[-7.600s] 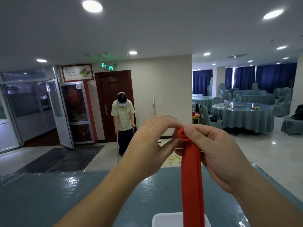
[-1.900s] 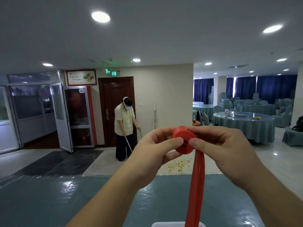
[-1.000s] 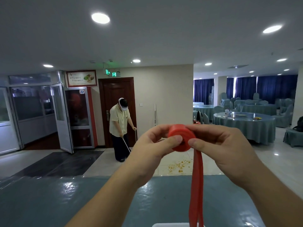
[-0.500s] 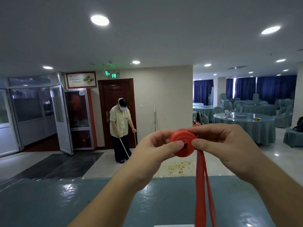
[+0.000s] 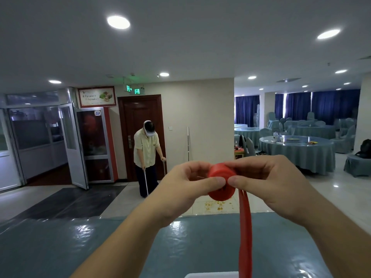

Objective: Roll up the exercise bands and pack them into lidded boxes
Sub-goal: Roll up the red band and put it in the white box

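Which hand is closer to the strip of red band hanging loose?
Right. The right hand pinches the roll just beside where the loose tail drops; the left hand grips the roll's far side.

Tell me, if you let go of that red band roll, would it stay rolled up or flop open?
Probably it would spring loose: the red band roll seems kept tight only by the left hand and right hand pinching it. The loose tail hangs limp, so the band looks floppy. Being round, the roll might also roll away.
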`<move>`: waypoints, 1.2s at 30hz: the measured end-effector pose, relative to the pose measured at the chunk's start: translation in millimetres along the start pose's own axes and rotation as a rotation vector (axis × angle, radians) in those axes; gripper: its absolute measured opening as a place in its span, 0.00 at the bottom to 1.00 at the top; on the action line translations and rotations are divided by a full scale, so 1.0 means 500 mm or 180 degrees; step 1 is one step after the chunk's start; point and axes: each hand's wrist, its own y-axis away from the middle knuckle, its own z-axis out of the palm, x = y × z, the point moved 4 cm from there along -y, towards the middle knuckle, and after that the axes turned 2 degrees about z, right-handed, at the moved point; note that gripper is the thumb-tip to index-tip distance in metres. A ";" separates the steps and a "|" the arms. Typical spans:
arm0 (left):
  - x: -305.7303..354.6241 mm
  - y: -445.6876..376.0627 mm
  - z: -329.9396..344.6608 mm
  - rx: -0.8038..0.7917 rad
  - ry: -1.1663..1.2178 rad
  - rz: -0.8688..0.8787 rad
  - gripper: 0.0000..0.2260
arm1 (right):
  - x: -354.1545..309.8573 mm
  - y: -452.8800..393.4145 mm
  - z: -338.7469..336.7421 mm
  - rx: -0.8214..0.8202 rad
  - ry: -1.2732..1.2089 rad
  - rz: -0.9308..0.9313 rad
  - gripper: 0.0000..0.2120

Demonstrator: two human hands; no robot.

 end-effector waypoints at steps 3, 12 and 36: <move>0.008 -0.003 0.004 0.0129 0.0496 0.0116 0.20 | 0.001 -0.005 0.000 0.0378 -0.0438 -0.0173 0.16; -0.009 0.004 0.019 0.0106 0.0588 0.0059 0.20 | 0.005 0.000 -0.002 0.0141 -0.0093 -0.0138 0.17; -0.010 0.004 0.013 0.0089 0.0487 0.0082 0.20 | 0.022 0.013 0.000 0.0319 -0.0474 -0.0067 0.19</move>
